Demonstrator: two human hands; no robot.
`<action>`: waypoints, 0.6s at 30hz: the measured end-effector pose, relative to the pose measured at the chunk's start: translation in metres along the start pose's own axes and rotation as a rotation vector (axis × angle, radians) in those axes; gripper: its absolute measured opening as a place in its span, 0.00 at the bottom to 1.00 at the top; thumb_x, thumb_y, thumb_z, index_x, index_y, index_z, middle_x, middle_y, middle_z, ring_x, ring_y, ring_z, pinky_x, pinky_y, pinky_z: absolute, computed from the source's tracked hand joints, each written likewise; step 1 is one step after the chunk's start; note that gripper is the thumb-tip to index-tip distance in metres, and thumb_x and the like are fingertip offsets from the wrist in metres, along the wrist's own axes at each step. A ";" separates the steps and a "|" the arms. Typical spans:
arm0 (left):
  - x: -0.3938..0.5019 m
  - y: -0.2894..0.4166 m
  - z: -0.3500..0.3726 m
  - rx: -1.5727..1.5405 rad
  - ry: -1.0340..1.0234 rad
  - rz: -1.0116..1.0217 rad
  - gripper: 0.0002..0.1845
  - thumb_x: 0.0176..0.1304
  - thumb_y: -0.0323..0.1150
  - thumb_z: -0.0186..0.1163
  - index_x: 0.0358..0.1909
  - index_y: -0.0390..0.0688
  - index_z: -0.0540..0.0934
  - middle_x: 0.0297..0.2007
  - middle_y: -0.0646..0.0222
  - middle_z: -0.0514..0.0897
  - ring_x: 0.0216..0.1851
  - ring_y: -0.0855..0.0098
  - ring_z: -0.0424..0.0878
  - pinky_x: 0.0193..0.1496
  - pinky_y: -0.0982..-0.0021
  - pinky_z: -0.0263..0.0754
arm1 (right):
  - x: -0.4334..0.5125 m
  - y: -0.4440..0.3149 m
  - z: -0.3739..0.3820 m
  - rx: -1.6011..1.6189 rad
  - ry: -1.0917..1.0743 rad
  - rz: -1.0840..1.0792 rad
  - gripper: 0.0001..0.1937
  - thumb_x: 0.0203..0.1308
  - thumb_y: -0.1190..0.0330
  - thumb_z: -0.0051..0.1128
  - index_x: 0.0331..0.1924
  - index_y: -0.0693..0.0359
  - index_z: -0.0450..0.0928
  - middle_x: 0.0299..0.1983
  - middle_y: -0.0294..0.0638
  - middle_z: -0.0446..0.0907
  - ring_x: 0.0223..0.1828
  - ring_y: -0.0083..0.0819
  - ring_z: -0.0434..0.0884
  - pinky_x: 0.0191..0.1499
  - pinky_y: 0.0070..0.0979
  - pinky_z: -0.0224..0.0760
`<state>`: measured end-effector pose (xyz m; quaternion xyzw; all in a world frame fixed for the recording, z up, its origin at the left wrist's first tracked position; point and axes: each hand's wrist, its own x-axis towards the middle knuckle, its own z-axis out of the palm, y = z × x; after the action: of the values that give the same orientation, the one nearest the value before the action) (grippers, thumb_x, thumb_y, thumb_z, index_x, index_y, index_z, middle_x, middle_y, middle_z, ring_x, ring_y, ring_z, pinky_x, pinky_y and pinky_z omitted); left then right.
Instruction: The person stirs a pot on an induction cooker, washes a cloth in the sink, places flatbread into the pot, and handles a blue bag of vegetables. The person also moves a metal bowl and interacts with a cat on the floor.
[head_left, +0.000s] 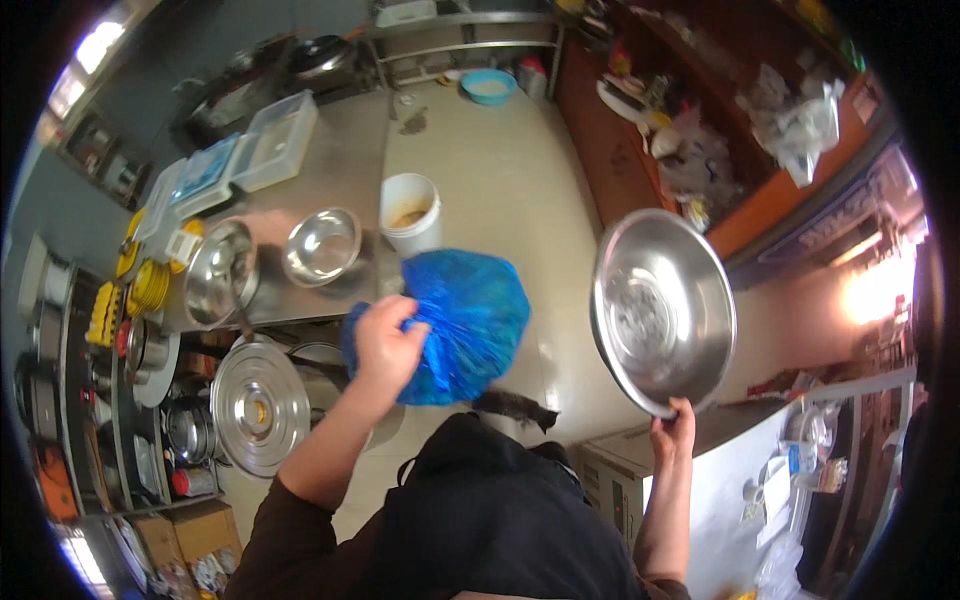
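My left hand (390, 341) is closed on the gathered neck of a blue plastic bag (476, 322), which hangs full in front of me; its contents cannot be made out. At the right, my right hand (673, 427) grips the near rim of a large stainless steel basin (664, 311). The basin is tilted on edge and its inside shows a few wet-looking marks. Just beyond the bag stands a white plastic bucket (412, 232) with something brownish inside. On the steel counter (345, 150) to the left rests a shiny metal bowl (322, 247).
Another steel bowl (221, 274) and plastic containers (274, 142) stand on the counter. Below it is a round metal lid (260, 411). A dark cat (517, 409) is on the floor by my feet. A blue basin (489, 86) lies far ahead; wooden shelving (600, 150) lines the right.
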<state>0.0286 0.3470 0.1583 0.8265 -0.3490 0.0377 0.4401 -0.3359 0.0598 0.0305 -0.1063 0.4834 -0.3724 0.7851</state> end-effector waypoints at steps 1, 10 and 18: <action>0.012 0.002 0.000 -0.024 0.004 0.013 0.09 0.39 0.23 0.62 0.27 0.34 0.76 0.26 0.56 0.75 0.28 0.57 0.75 0.32 0.66 0.70 | 0.011 -0.007 0.005 -0.017 0.051 0.031 0.07 0.45 0.78 0.56 0.31 0.62 0.73 0.32 0.36 0.77 0.36 0.30 0.77 0.42 0.25 0.75; 0.097 0.052 0.009 0.026 0.182 -0.139 0.08 0.45 0.21 0.59 0.30 0.31 0.79 0.22 0.65 0.77 0.26 0.76 0.73 0.32 0.76 0.67 | 0.118 -0.109 0.050 -0.140 -0.012 0.116 0.06 0.47 0.78 0.56 0.29 0.58 0.72 0.29 0.31 0.76 0.31 0.25 0.77 0.35 0.22 0.77; 0.136 0.044 0.029 -0.149 0.289 -0.379 0.05 0.46 0.20 0.60 0.27 0.36 0.80 0.24 0.73 0.79 0.26 0.80 0.75 0.30 0.77 0.68 | 0.185 -0.175 0.105 -0.266 -0.198 0.085 0.17 0.45 0.79 0.52 0.44 0.66 0.72 0.42 0.38 0.78 0.45 0.32 0.78 0.52 0.27 0.75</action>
<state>0.0974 0.2350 0.2219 0.8283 -0.1232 0.0466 0.5445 -0.2850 -0.2099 0.0509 -0.2248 0.4530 -0.2590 0.8229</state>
